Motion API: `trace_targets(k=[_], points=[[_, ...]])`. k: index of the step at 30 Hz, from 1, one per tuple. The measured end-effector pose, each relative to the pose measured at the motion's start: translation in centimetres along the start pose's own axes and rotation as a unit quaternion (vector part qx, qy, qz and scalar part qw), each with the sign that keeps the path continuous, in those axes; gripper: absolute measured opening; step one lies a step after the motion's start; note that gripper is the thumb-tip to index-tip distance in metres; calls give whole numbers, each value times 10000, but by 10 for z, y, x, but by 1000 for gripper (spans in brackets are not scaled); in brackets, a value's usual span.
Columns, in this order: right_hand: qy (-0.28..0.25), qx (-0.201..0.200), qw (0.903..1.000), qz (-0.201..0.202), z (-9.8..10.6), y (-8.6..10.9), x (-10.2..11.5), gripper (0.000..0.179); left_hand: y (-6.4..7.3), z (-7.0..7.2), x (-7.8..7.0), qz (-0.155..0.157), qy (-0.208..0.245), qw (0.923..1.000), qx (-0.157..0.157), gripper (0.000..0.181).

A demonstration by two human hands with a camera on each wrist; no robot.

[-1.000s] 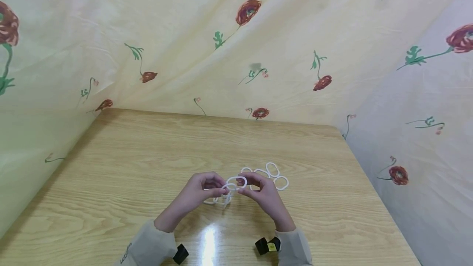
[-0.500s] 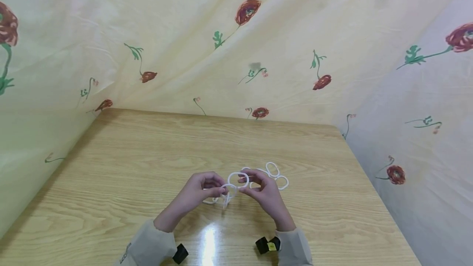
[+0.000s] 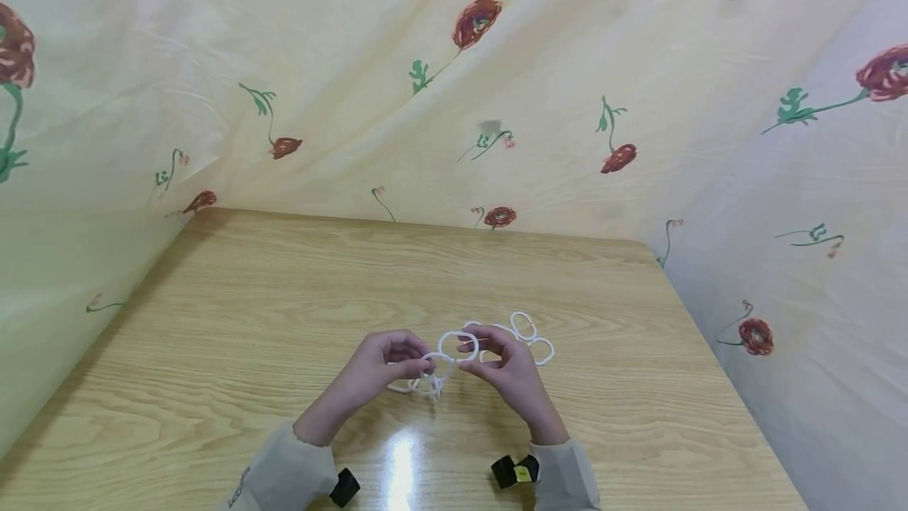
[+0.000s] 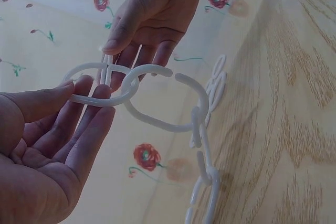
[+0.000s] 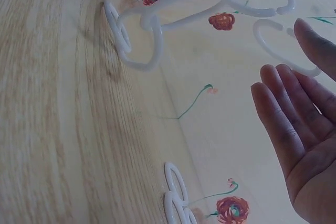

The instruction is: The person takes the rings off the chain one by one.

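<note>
In the head view, my left hand (image 3: 393,357) and right hand (image 3: 504,361) face each other above the table. In the left wrist view, my left thumb and fingers pinch a white plastic C-shaped link (image 4: 86,99). From it hangs a chain of several white links (image 4: 157,123), hooked through one another and trailing down to the table. My right hand holds a separate white link (image 5: 265,49) between thumb and fingers; its gap shows in the right wrist view. This link stands close to the left hand's link; whether they touch I cannot tell.
More white links (image 3: 552,352) lie on the wooden table (image 3: 319,282) just beyond and right of my right hand. A flower-printed cloth (image 3: 383,101) hangs behind the table and along its sides.
My right hand's link has lifted slightly and turned, showing more of its face. The chain below my left hand has swung a little. Both hands stay nearly in place.
</note>
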State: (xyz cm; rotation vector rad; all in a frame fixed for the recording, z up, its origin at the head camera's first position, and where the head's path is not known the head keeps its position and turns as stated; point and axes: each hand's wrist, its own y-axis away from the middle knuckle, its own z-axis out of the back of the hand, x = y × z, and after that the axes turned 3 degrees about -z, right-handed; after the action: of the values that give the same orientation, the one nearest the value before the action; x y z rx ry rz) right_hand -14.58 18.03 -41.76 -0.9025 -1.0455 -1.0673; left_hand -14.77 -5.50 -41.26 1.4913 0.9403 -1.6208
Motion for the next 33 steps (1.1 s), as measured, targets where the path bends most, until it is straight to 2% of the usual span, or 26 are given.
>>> trace_targets(k=[14,23,33], points=[[180,151,9997,71,3,0,-3,45,-1,4,-2,44,94,9999,-38,31],[302,163,9993,-168,4,-2,-6,44,0,5,-1,27,261,9996,-95,28],[443,94,9979,-455,6,-3,-9,43,1,6,-4,37,249,9996,-125,25]])
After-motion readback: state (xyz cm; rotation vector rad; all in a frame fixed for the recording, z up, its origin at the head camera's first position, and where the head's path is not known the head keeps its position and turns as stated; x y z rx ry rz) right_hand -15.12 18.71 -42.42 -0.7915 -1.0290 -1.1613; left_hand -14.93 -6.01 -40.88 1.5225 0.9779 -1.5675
